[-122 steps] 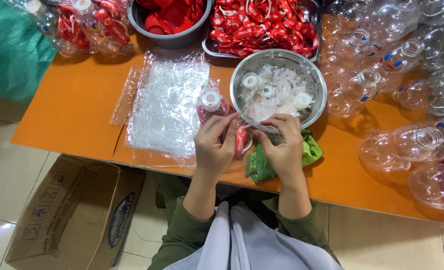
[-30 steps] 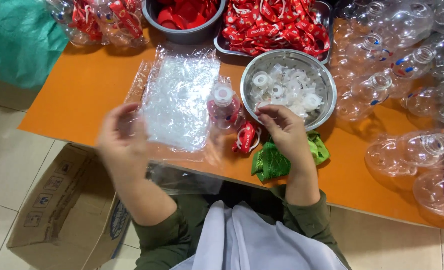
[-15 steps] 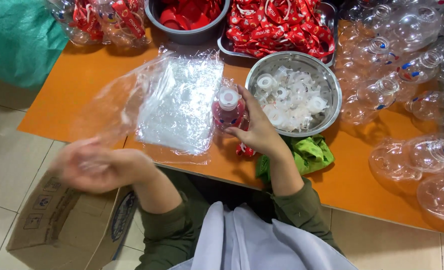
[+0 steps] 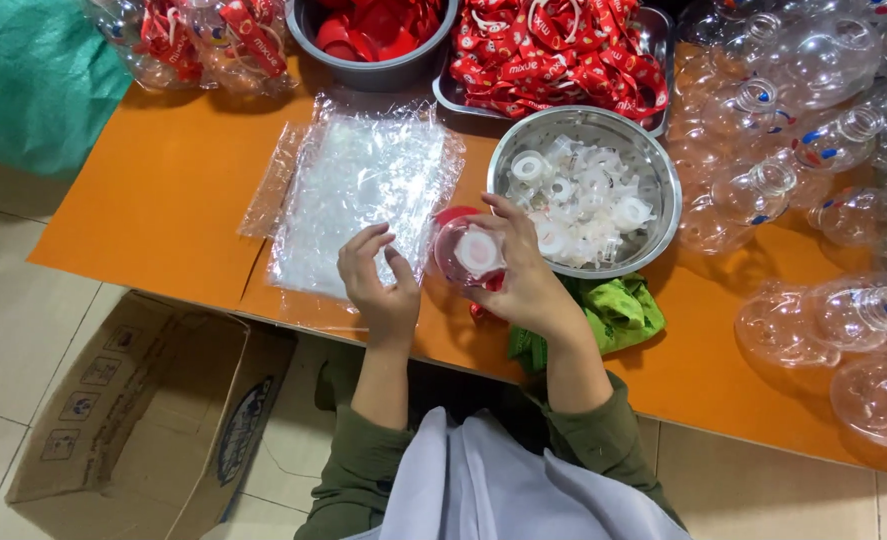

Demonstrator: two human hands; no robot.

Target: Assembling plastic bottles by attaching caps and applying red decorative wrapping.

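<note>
right hand [image 4: 523,285] grips one capped, red-filled bottle [image 4: 466,252] at table [image 4: 163,190] centre, left hand [image 4: 378,285] open at its 9 o'clock on the bags [image 4: 358,190], bagging not begun; empties [image 4: 803,170] remain at 3 o'clock.

A small packing workshop: an orange desk [image 4: 163,190] stacked at three o'clock with clear plastic bottles [image 4: 813,130], a steel bowl of white caps [image 4: 583,190], and an open cardboard box [image 4: 133,420] at seven o'clock.
</note>
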